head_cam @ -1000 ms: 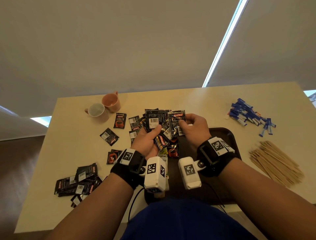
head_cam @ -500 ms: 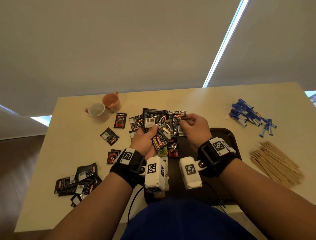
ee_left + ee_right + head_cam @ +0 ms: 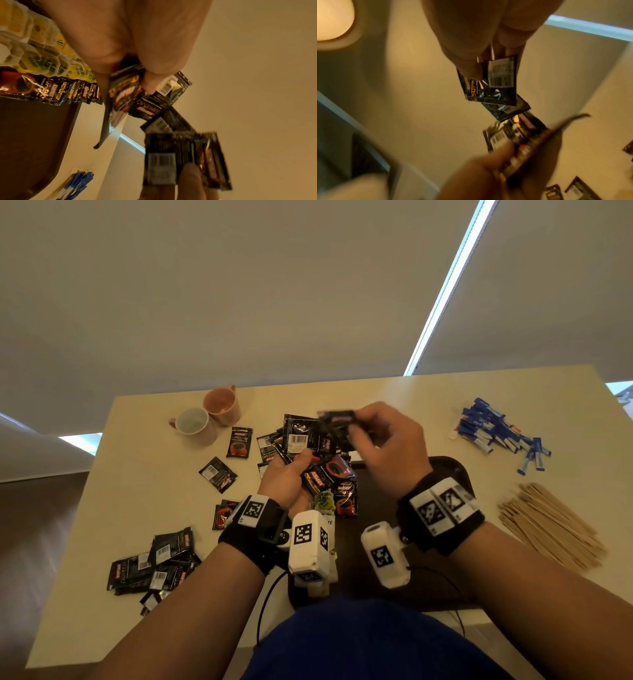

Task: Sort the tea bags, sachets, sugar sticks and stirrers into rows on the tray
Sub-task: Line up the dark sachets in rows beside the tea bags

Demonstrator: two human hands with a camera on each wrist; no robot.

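Note:
My left hand (image 3: 298, 463) grips a fanned bundle of black coffee sachets (image 3: 325, 472) above the near-left part of the dark brown tray (image 3: 457, 472). My right hand (image 3: 358, 428) is raised just beyond it and pinches a few more black sachets (image 3: 337, 419), which look blurred. In the left wrist view a row of yellow-green tea bags (image 3: 34, 58) and a row of sachets (image 3: 51, 92) lie on the tray (image 3: 34, 128). The right wrist view shows the pinched sachets (image 3: 498, 83) above the left hand's bundle (image 3: 513, 140).
Blue sugar sticks (image 3: 496, 434) and wooden stirrers (image 3: 548, 522) lie in heaps right of the tray. Two mugs (image 3: 205, 419) stand at the far left. Loose sachets (image 3: 218, 474) are scattered left of the tray, with a pile (image 3: 154, 559) near the table's front-left edge.
My right hand has lifted up and away from the shared bundle, taking a few sachets with it. My left hand keeps the rest, almost in place.

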